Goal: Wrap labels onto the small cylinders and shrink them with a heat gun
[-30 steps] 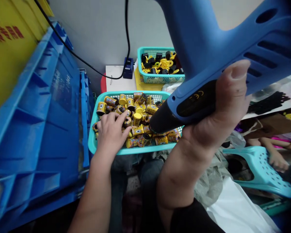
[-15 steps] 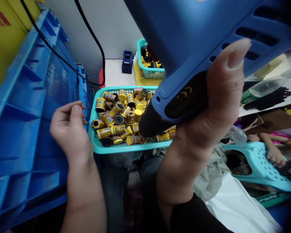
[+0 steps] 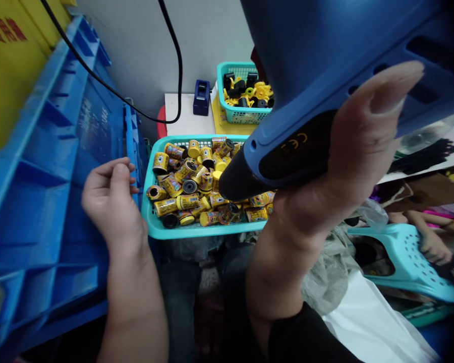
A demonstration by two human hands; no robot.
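Note:
My right hand (image 3: pixel 325 171) grips a blue hot glue gun (image 3: pixel 325 65) high in the view, its black nozzle (image 3: pixel 235 180) pointing down over a teal plastic basket (image 3: pixel 196 232). The basket is heaped with yellow-and-black cylindrical canisters (image 3: pixel 187 201), lying every way. The nozzle does not appear to touch them. My left hand (image 3: pixel 111 201) hangs just left of the basket, beside a blue crate's rim, with fingers curled towards the thumb. Anything inside those fingers is hidden.
A smaller teal basket (image 3: pixel 240 115) of yellow and black parts stands behind, near a blue tape dispenser (image 3: pixel 202 98). A black cable (image 3: pixel 109 85) runs along the wall. A large blue crate (image 3: pixel 60 176) fills the left. A co-worker's hand (image 3: pixel 433 247) rests by a teal stool (image 3: pixel 404 267).
My left hand has come out of the canisters and now sits left of the basket. The glue gun stays in my right hand, and the view has shifted slightly.

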